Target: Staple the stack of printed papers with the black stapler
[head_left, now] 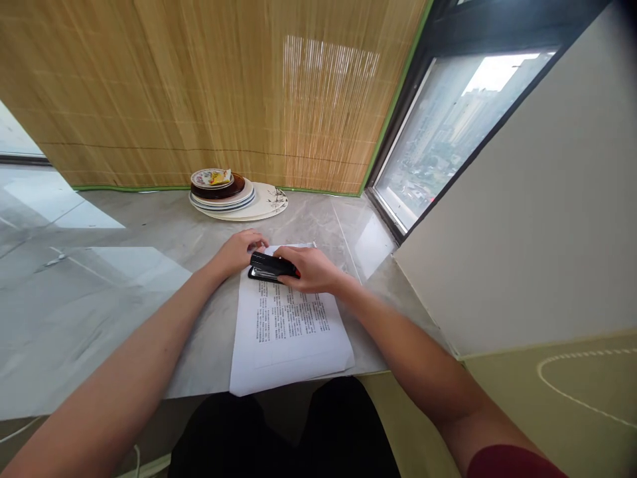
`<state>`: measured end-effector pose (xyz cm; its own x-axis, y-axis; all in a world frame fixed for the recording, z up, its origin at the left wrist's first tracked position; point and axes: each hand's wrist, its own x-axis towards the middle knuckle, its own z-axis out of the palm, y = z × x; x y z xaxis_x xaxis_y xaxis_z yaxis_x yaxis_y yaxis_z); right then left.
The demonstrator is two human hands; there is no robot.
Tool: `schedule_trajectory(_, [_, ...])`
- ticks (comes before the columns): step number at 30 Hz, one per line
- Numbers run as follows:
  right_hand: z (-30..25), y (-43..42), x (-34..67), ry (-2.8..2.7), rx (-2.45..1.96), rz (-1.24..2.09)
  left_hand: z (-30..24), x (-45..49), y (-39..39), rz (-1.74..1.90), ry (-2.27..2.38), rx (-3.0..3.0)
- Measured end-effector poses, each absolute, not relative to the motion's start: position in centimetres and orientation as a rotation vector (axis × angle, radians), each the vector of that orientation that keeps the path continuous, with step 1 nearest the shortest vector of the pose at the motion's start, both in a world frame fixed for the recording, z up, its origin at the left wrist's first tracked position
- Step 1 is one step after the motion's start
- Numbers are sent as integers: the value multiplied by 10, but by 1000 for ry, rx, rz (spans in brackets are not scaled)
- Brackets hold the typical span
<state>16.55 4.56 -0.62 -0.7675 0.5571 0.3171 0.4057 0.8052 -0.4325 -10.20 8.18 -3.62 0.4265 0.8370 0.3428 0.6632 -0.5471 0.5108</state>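
My right hand (312, 269) is closed around a black stapler (271, 263), which lies across the far left part of printed paper sheets (293, 332). The stapler's front end points left, and a bit of red shows on it by my fingers. At the far left corner of the sheets, my left hand (241, 251) has its fingers bent in around the paper, just behind the stapler's front end. Part of its grip is hidden by the stapler. The sheets lie on a grey marble-look ledge (204, 358), their near edge reaching slightly over the ledge's front.
Behind the paper stands a stack of plates (223, 199), with a small yellow packet (219, 176) on top. A bamboo blind (199, 86) hangs along the back. To the right are a window (438, 139) and a white wall (537, 199). My knees are below the ledge's front edge.
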Motion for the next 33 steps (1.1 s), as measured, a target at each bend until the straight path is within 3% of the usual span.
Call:
schedule_trajectory(10, [-25, 95, 177, -2012, -767, 401, -45, -105, 89, 856, 1298, 2437])
schedule_trajectory(27, [-30, 102, 177, -2170, -781, 639, -41, -104, 92, 841, 1293, 2381])
schedule_trajectory(33, [-34, 113, 183, -1863, -894, 756, -39, -105, 91, 906, 1336, 2261])
